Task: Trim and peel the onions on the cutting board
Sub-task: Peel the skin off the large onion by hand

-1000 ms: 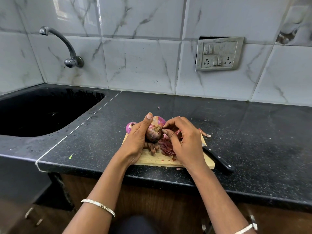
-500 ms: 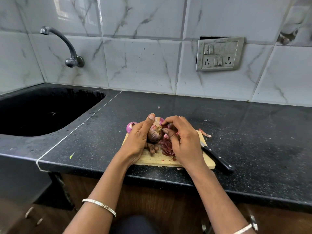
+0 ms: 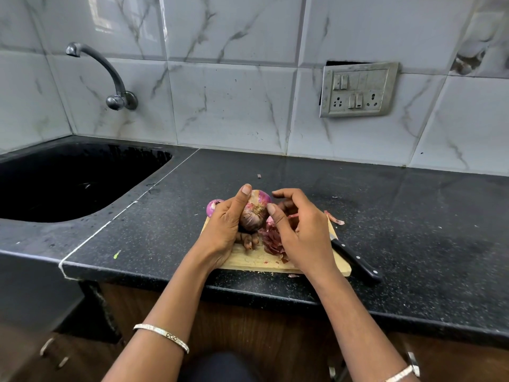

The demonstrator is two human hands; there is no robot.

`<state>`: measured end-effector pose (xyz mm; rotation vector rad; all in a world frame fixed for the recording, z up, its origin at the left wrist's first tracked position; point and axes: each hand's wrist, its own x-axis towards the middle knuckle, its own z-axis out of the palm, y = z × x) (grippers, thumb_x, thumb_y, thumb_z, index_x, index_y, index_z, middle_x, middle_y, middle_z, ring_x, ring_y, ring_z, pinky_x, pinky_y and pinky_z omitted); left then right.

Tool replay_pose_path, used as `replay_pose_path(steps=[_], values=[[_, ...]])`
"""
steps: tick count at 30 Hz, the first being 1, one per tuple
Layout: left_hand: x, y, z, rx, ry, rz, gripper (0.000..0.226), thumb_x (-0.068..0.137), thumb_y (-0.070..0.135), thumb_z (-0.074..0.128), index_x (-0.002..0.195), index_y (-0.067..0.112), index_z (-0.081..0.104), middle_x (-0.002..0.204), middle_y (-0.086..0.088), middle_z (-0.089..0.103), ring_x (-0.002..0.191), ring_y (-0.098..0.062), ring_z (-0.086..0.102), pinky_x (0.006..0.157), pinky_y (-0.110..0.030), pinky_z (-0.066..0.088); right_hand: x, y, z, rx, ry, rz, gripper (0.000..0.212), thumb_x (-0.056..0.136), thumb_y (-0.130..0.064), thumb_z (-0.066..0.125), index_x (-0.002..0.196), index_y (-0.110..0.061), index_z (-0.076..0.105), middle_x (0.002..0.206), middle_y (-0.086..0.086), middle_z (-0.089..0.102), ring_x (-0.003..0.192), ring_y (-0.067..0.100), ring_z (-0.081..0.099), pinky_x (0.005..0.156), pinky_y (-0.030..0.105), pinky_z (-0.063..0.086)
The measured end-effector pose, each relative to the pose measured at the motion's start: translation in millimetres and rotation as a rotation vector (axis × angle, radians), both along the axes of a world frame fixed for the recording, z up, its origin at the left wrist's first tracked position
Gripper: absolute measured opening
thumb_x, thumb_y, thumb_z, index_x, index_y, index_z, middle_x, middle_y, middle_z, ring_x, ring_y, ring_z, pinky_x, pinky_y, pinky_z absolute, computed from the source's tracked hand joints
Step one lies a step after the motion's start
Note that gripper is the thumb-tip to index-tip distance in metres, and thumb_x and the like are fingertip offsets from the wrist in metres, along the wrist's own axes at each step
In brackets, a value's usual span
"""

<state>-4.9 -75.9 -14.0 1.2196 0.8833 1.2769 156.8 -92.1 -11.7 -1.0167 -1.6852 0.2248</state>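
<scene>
My left hand point(image 3: 224, 227) grips a red onion point(image 3: 254, 213) above the wooden cutting board point(image 3: 248, 261), its root end facing me and my thumb up over its top. My right hand point(image 3: 301, 232) is beside it on the right. Its thumb tip touches the onion near the root, and its fingers are loosely curled and spread, holding nothing that I can see. A second red onion point(image 3: 213, 206) peeks out behind my left hand at the board's far left corner. A heap of purple peels point(image 3: 272, 241) lies on the board under my right hand.
A black-handled knife point(image 3: 355, 260) lies at the board's right edge, its blade hidden under my right hand. A peel scrap point(image 3: 334, 218) lies on the black counter point(image 3: 413, 230). A black sink point(image 3: 68, 177) with a tap point(image 3: 110, 75) is at the left. A switch panel point(image 3: 358, 89) is on the tiled wall.
My right hand's fingers, which were pinching at the top of the onion, have come off it and spread apart. My left hand still holds the onion in about the same place.
</scene>
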Motion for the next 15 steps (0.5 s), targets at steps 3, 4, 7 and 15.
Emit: replay_pose_path(steps=[3, 4, 7, 15], values=[[0.5, -1.3, -0.4, 0.021, -0.007, -0.039, 0.051, 0.1, 0.051, 0.054, 0.121, 0.006, 0.066, 0.093, -0.025, 0.071, 0.066, -0.031, 0.068, 0.049, -0.032, 0.059, 2.2, 1.9, 0.9, -0.118, 0.148, 0.015, 0.018, 0.094, -0.032, 0.072, 0.109, -0.021, 0.074, 0.09, -0.009, 0.075, 0.084, 0.005, 0.07, 0.075, 0.02, 0.055], [0.8, -1.9, -0.3, 0.026, -0.011, -0.055, 0.049, 0.099, 0.048, 0.055, 0.125, 0.007, 0.065, 0.103, -0.024, 0.072, 0.077, -0.033, 0.072, 0.056, -0.034, 0.062, 3.0, 3.1, 0.8, -0.149, 0.183, 0.016, 0.017, 0.093, -0.033, 0.074, 0.107, -0.022, 0.076, 0.09, -0.01, 0.076, 0.083, 0.006, 0.071, 0.076, 0.023, 0.057], [1.3, -3.8, 0.4, 0.024, -0.03, -0.09, 0.05, 0.092, 0.045, 0.06, 0.127, 0.009, 0.062, 0.116, -0.015, 0.073, 0.096, -0.029, 0.074, 0.07, -0.035, 0.065, 5.9, 5.8, -0.2, -0.204, 0.287, 0.029, 0.017, 0.088, -0.032, 0.079, 0.103, -0.023, 0.079, 0.09, -0.011, 0.078, 0.082, 0.009, 0.074, 0.078, 0.034, 0.061], [1.5, -4.5, 1.6, 0.021, -0.043, -0.101, 0.053, 0.086, 0.047, 0.064, 0.125, 0.01, 0.062, 0.115, -0.013, 0.071, 0.096, -0.027, 0.073, 0.073, -0.035, 0.065, 7.0, 7.6, -1.7, -0.206, 0.346, 0.052, 0.019, 0.085, -0.021, 0.081, 0.104, -0.02, 0.081, 0.098, -0.007, 0.077, 0.09, 0.008, 0.073, 0.085, 0.036, 0.06]])
